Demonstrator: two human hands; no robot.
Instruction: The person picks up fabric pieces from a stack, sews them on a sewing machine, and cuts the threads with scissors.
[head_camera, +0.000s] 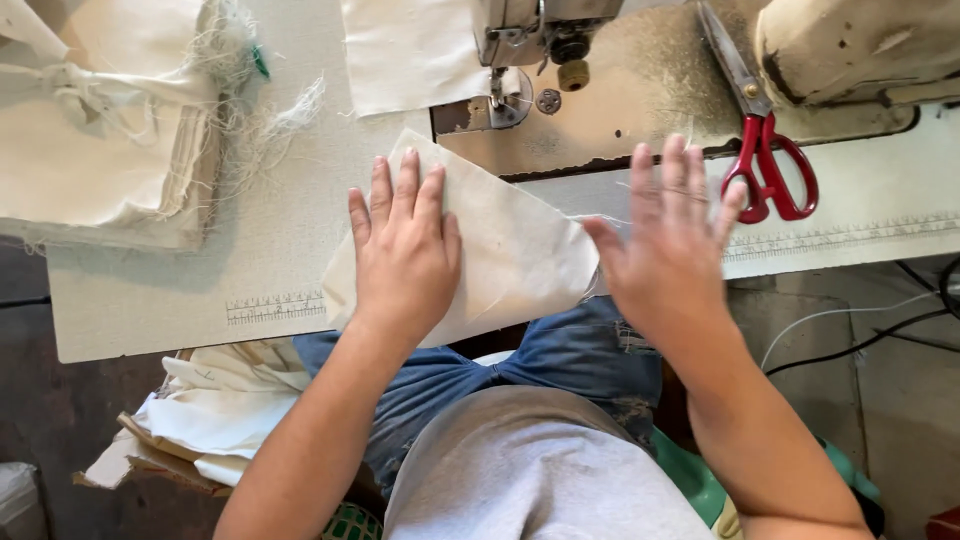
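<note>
At the upper left of the frame a stack of folded cream cloth (100, 150) with frayed threads lies on the sewing table (270, 240). Below it, at the lower left, more pale fabric pieces (220, 410) are heaped beside the person's knee.

The left hand (405, 250) lies flat, palm down, fingers straight and close together, pressing on the left half of a cream fabric piece (520, 250). This piece sits at the centre of the frame, on the near edge of the table, partly overhanging toward the person's lap. Its long axis runs diagonally, from a corner at the upper left near the machine's presser foot (497, 95) down toward the lower right; that upper corner points to the top of the frame.

The right hand (675, 235) is open, fingers spread wide, blurred. It holds nothing; the thumb is at the right edge of the fabric piece, though whether the palm touches the table cannot be told.

Further right, red-handled scissors (765, 160) lie on the machine bed (650, 90), blades pointing to the upper left.
</note>
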